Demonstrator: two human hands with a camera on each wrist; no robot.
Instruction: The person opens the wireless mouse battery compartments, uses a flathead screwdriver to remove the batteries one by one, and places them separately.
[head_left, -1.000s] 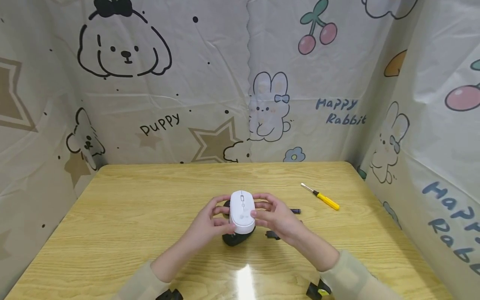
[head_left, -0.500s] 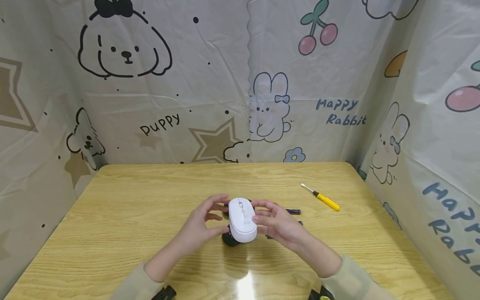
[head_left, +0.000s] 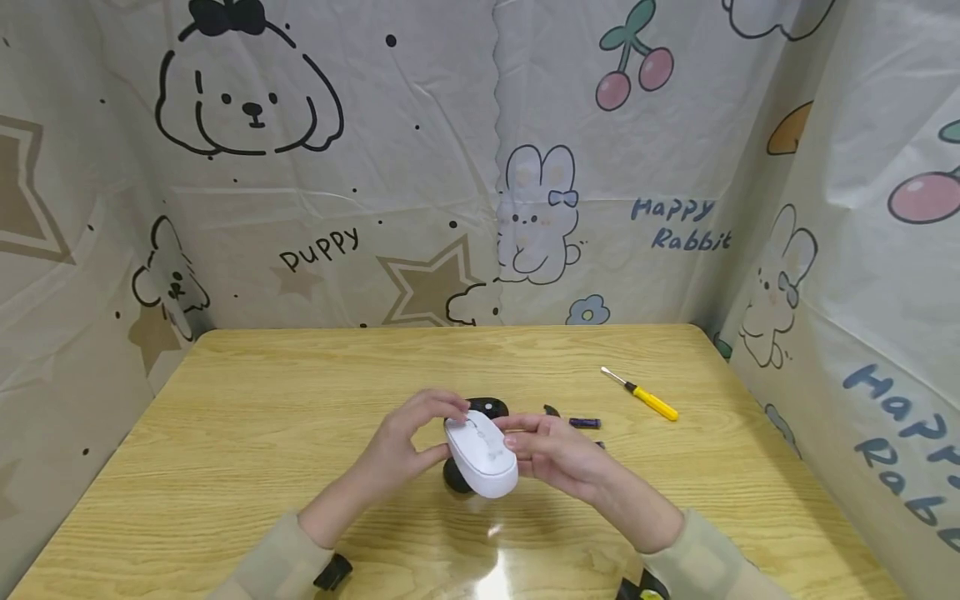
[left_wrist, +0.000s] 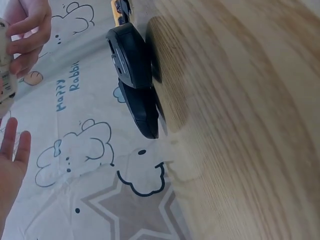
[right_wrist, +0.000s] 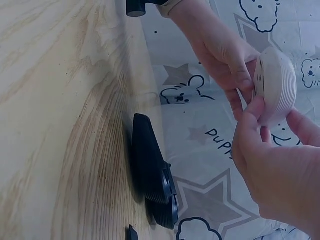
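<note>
A white computer mouse [head_left: 483,454] is held up over the table, tilted, its front end toward the back left. My right hand [head_left: 558,454] grips its right side between thumb and fingers; the right wrist view also shows this grip around the white mouse [right_wrist: 280,87]. At its front left, my left hand [head_left: 412,433] has its fingertips on the nose and its thumb by the side. In the left wrist view, two of the left fingers [left_wrist: 10,145] extend below the mouse. Beneath lie two black computer mice, one behind [head_left: 491,406] and one nearer [head_left: 456,477], partly hidden.
Right of the hands lie a small dark cylinder [head_left: 585,423], like a battery, and a small black piece [head_left: 551,410]. Further right is a yellow-handled screwdriver [head_left: 652,400]. The wooden table [head_left: 300,375] is bounded by a printed cloth [head_left: 337,183] at the back and sides.
The white mouse has come lower and nearer, and has turned with its nose to the left. My left hand came slightly off its side, then met its front end.
</note>
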